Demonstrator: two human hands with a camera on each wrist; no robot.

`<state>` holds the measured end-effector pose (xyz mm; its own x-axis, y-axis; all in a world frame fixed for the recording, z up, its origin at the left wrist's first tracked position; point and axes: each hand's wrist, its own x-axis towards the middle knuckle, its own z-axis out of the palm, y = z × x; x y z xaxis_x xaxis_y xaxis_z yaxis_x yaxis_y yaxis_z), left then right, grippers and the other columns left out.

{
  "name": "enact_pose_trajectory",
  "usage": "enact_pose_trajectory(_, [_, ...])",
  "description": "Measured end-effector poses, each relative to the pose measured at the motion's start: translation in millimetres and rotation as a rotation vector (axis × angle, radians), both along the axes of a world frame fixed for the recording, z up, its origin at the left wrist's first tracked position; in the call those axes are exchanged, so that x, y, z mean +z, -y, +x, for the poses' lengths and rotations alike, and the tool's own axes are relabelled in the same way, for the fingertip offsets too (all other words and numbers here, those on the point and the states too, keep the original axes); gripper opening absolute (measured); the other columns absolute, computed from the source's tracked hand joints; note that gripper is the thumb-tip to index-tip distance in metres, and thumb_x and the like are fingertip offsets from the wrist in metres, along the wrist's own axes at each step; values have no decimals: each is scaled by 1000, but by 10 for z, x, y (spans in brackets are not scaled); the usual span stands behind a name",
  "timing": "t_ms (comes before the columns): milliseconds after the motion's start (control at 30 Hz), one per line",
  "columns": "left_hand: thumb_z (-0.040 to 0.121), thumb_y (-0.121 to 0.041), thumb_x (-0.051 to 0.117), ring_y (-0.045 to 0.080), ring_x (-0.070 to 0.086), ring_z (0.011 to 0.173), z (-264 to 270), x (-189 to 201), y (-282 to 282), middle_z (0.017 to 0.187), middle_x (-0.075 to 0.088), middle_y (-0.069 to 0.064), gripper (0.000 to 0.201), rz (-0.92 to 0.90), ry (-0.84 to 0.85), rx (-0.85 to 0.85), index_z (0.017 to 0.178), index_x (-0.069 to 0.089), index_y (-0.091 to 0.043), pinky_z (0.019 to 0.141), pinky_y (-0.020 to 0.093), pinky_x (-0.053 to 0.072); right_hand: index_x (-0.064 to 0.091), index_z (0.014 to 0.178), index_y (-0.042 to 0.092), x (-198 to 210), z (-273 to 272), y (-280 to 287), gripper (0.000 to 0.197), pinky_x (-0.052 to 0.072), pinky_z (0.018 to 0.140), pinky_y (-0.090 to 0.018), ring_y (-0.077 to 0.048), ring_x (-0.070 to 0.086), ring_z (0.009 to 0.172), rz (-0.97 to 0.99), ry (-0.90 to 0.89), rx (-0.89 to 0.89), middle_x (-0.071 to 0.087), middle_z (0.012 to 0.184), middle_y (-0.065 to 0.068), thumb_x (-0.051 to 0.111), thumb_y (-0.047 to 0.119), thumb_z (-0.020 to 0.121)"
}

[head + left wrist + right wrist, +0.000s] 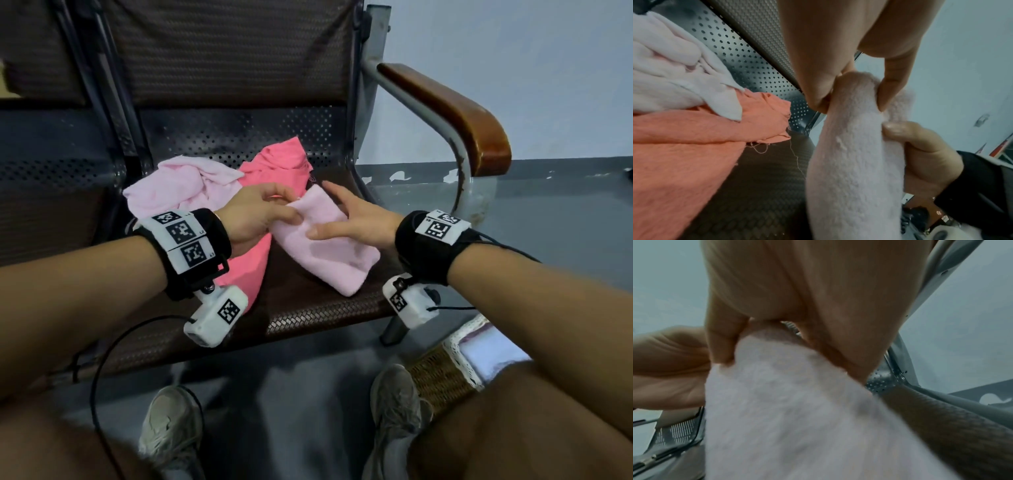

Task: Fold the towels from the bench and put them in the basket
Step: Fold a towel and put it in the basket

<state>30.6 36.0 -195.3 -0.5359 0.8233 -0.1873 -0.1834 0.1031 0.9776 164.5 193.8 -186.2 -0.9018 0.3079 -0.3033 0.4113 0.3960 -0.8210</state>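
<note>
— Head view first: where are you in the job?

— At the bench (308,301), mid-fold. The basket (442,380) sits on the floor by my right foot, something white already lying in it. A coral towel (274,164) and a crumpled pale pink towel (185,185) wait unfolded on the seat. The folded pink towel (325,246) lies between my hands, one end propped up in my fingers.

— And your grip?

— My left hand (253,216) pinches the far end of that folded towel, fingers curled around it. My right hand (356,222) has its thumb against the near face; the other fingers look mostly straight along the far side, so I judge it a light clamp rather than a full grasp.

— Next move?

— I'd say one last tidy, then carry it down right into the basket, keeping both ends level so the layers don't slip apart.

— What do the wrist cameras add?

— The left wrist view shows the pinch itself, my thumb (818,91) and a finger squeezing the towel's rounded end, plus loose threads on the coral towel's hem. The right wrist view is blurred, but shows towel pressed under my palm.
</note>
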Motion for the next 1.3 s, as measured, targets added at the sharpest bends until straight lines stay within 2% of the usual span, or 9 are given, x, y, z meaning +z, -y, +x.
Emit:
enact_pose_trajectory(100, [77,21,61,19,63,73,39,131,55,73,67,6,35,83,9,-33,85,62,-13,70,28,53,64,125,9,107,-10,145,52,55,97,-36,-24,68,110,-128,-48,-58,72,119,-8,83,21,78])
enact_pose_trajectory(167, [80,11,68,16,67,77,42,192,113,83,71,4,31,90,35,55,99,64,-14,68,26,56,72,111,4,153,-6,207,33,58,89,-34,-24,72,101,-146,-80,-111,76,108,-8,81,15,80])
enact_pose_trajectory(333, [68,-31,84,17,70,103,201,140,286,115,73,-2,66,-117,30,-75,127,56,-22,84,34,56,67,119,2,317,114,303,36,57,92,-41,-29,71,106,-307,-216,-274,74,113,-12,75,11,85])
enact_pose_trajectory(467, [80,-11,78,22,69,108,485,89,157,117,72,7,45,-167,-19,-168,122,60,-8,85,31,58,64,123,10,404,418,143,35,55,96,-44,-25,70,109,-383,-200,-386,74,114,-7,70,20,89])
enact_pose_trajectory(600, [87,-3,67,27,67,109,879,8,-277,120,70,15,39,-208,8,-272,125,59,1,95,36,54,62,124,7,353,1046,-266,36,61,72,-30,-19,73,95,-426,-145,-541,75,109,-7,68,19,90])
enact_pose_trajectory(700, [90,-6,62,30,69,105,1401,-154,-732,113,73,14,31,-236,82,-375,120,66,2,96,38,54,62,124,3,214,1725,-602,35,60,86,-35,-23,71,103,-435,-130,-684,73,116,-12,67,17,91])
enact_pose_trajectory(900, [85,-16,76,22,71,105,2894,-669,-1508,115,74,7,43,-323,34,-707,123,64,-3,94,35,56,58,130,-4,-355,3461,-1103,44,51,92,-40,-29,65,101,-494,-118,-1052,67,116,-20,66,15,91])
enact_pose_trajectory(1067, [92,-23,69,26,68,104,4086,-1210,-1854,119,70,9,40,-418,-90,-866,124,62,0,94,39,55,61,122,5,-966,4704,-1112,41,51,56,-27,-25,64,78,-462,16,-1385,66,95,-13,71,21,86])
enact_pose_trajectory(1300, [92,-25,64,32,62,105,4753,-1781,-2033,122,64,16,45,-711,-444,-1018,127,59,2,83,34,51,59,123,4,-1785,5182,-1039,42,59,60,-34,-27,70,88,-534,149,-1550,70,105,-12,73,16,85])
